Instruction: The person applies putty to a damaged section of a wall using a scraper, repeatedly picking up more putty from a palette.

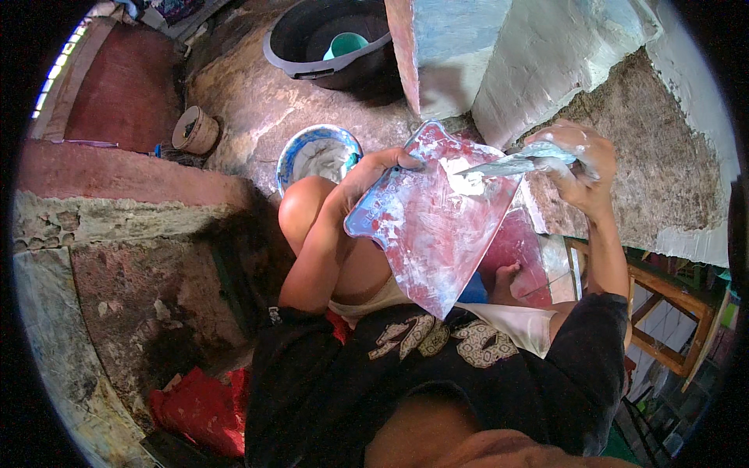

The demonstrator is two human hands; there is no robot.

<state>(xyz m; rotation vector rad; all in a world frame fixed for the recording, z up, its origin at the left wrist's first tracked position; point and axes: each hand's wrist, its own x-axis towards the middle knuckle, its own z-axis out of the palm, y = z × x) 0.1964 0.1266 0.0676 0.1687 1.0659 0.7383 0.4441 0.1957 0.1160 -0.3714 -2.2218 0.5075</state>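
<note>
My left hand (376,170) grips the edge of a flat board (437,246), reddish and blue, smeared all over with white. A dab of white putty (462,181) lies on its far part. My right hand (583,160), coated with white smears, is closed round a putty knife (511,164) whose blade reaches across the board to the putty. Just beyond my left knee stands a blue-and-white bucket (284,161) holding more putty (318,159), partly hidden behind my left hand and knee.
Ahead on the right is a wall with smooth white coating (538,66) beside a bare rough patch (655,148). A black basin (285,61) with a green dipper (344,45) stands at the back. A small pail (195,130), a red cloth (204,409) and a wooden frame (675,300) lie around me.
</note>
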